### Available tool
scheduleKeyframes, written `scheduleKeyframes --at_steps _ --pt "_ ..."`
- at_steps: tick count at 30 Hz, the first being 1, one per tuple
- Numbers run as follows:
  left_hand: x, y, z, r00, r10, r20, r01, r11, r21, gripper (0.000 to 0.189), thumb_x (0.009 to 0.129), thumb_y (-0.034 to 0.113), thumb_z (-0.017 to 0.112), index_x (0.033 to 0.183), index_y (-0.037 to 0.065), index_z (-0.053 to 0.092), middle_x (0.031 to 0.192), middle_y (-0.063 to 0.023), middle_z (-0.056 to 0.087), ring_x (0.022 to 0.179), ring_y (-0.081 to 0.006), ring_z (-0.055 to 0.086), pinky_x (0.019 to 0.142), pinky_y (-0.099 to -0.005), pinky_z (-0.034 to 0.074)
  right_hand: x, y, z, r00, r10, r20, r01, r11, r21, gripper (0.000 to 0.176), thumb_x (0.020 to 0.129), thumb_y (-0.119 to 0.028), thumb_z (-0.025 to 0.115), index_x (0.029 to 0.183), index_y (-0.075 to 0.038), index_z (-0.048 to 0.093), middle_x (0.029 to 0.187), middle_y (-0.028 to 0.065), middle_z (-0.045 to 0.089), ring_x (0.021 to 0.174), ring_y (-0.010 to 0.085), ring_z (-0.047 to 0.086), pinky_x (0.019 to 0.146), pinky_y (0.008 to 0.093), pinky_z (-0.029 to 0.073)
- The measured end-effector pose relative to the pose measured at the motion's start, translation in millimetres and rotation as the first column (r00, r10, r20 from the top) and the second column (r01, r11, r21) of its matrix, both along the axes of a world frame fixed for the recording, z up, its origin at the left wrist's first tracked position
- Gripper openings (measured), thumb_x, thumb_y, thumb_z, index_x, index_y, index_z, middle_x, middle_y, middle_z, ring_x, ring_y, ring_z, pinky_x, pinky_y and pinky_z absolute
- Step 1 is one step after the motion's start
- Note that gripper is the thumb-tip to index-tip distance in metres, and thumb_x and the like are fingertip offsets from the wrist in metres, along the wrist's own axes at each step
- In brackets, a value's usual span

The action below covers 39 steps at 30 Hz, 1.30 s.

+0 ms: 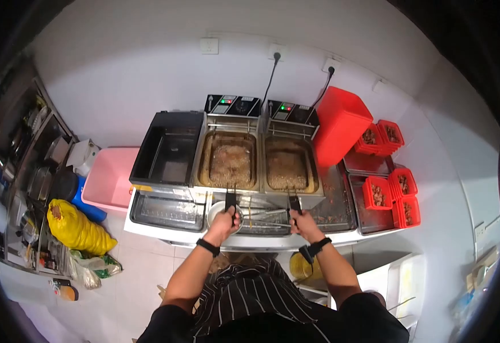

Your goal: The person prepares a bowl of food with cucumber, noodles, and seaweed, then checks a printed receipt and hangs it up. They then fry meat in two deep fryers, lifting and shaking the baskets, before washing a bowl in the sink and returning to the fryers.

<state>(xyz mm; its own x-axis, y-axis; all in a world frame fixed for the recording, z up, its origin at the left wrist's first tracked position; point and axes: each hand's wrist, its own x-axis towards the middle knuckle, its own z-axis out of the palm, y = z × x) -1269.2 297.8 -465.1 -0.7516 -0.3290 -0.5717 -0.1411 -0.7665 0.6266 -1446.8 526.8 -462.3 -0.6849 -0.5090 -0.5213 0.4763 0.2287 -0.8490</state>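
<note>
Two deep fryers stand side by side on the counter, both full of bubbling oil. My left hand (223, 223) is wrapped round the black handle (230, 200) of the fryer basket in the left fryer (203, 171). The black handle (294, 202) of the other basket is in my right hand (305, 223), at the right fryer (317, 182). Both baskets sit down in the oil, and foam hides most of the food in them. A white bowl (211, 212) lies under my left hand. Metal tongs (267, 215) lie between my hands, partly hidden.
At left are a black tank (142, 163), a pink tub (104, 171) and a yellow sack (78, 228). To the right stand a tall red stack of containers (340, 128) and several red baskets of food pieces (378, 197) on metal trays. Two power cords (270, 74) run up the wall.
</note>
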Motion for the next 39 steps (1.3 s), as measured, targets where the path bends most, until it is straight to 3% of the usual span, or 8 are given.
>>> scheduleKeyframes --at_steps 1,4,5,10,23,39 --pt "4 1 11 1.0 -0.024 0.001 0.024 1.0 -0.007 0.027 0.096 0.025 0.043 0.077 0.006 0.047 0.066 -0.0006 0.048 0.051 -0.01 0.042 0.047 -0.0246 0.038 4 0 11 0.998 0.031 0.059 -0.03 0.999 -0.022 0.021 0.089 -0.023 0.057 0.081 -0.008 0.045 0.057 0.0016 0.048 0.038 0.0113 0.041 0.038 0.0279 0.04" --pt "1 -14 -14 1.0 -0.008 -0.014 0.007 0.997 -0.077 0.028 0.096 0.024 0.042 0.076 0.006 0.047 0.066 -0.0013 0.048 0.051 -0.0107 0.042 0.047 -0.0257 0.038 -18 8 -4 1.0 -0.021 0.017 0.021 1.0 -0.022 0.021 0.089 -0.023 0.057 0.081 -0.008 0.046 0.057 0.0016 0.048 0.039 0.0109 0.042 0.039 0.028 0.04" --pt "2 -15 -16 1.0 0.017 -0.01 -0.018 0.997 -0.072 0.026 0.097 0.023 0.042 0.078 0.005 0.046 0.067 -0.0024 0.049 0.051 -0.0111 0.041 0.047 -0.0263 0.037 -21 13 -5 0.998 0.016 0.065 -0.013 0.999 -0.043 0.02 0.089 -0.022 0.058 0.092 -0.005 0.047 0.061 0.0027 0.051 0.041 0.0123 0.045 0.045 0.0294 0.044" --pt "9 -11 0 0.999 0.005 -0.037 -0.006 0.999 -0.033 0.023 0.097 0.022 0.042 0.085 0.003 0.044 0.069 -0.0034 0.049 0.051 -0.0109 0.042 0.046 -0.0267 0.037 8 5 17 0.999 -0.036 0.016 0.036 0.999 0.031 0.02 0.089 -0.023 0.057 0.081 -0.008 0.046 0.057 0.0008 0.048 0.039 0.0109 0.043 0.041 0.027 0.043" --pt "9 -17 -10 0.999 -0.019 -0.028 0.02 1.0 0.017 0.021 0.096 0.021 0.044 0.084 0.003 0.046 0.069 -0.0026 0.051 0.051 -0.0114 0.044 0.044 -0.0256 0.038 3 10 -2 0.999 -0.025 0.026 0.026 1.0 -0.012 0.016 0.089 -0.022 0.057 0.089 -0.008 0.048 0.058 0.0008 0.05 0.041 0.011 0.044 0.041 0.0276 0.044" --pt "11 -12 7 0.998 -0.005 0.062 0.011 0.996 -0.087 0.021 0.095 0.023 0.046 0.085 0.004 0.047 0.07 -0.0025 0.052 0.052 -0.0112 0.044 0.046 -0.0264 0.038 6 10 0 0.999 -0.037 0.039 0.038 0.999 -0.015 0.021 0.088 -0.023 0.059 0.095 -0.008 0.046 0.061 0.0006 0.05 0.043 0.0107 0.045 0.042 0.028 0.043"
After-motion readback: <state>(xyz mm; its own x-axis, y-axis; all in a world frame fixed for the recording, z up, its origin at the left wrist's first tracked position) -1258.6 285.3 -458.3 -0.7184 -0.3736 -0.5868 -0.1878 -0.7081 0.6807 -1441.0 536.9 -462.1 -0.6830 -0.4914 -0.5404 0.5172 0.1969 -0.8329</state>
